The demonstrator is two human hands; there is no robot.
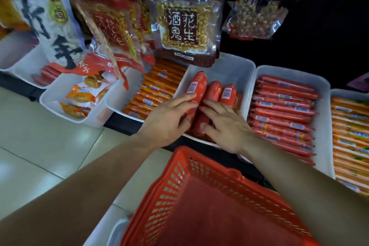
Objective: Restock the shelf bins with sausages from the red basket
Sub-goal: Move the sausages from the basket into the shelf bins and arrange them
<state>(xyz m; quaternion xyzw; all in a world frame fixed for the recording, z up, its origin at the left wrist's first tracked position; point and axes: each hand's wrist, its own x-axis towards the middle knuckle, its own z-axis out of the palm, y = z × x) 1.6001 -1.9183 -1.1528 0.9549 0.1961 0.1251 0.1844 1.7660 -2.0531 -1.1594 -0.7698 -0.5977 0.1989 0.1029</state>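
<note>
A white shelf bin (235, 74) in the middle holds a few thick red sausages (213, 92). My left hand (165, 124) grips the leftmost thick sausage (196, 84), which tilts up out of the bin. My right hand (229, 128) lies flat, fingers spread, on the sausages beside it. The red basket (199, 195) sits just below my arms; no sausages are visible inside it.
Bins of thin orange sausages (155, 90) on the left and red sausages (283, 110) on the right flank the middle bin. A bin of snack packs (79, 100) stands further left. Peanut bags (183, 26) hang low above the bins. Pale floor tiles (50, 136) lie at the left.
</note>
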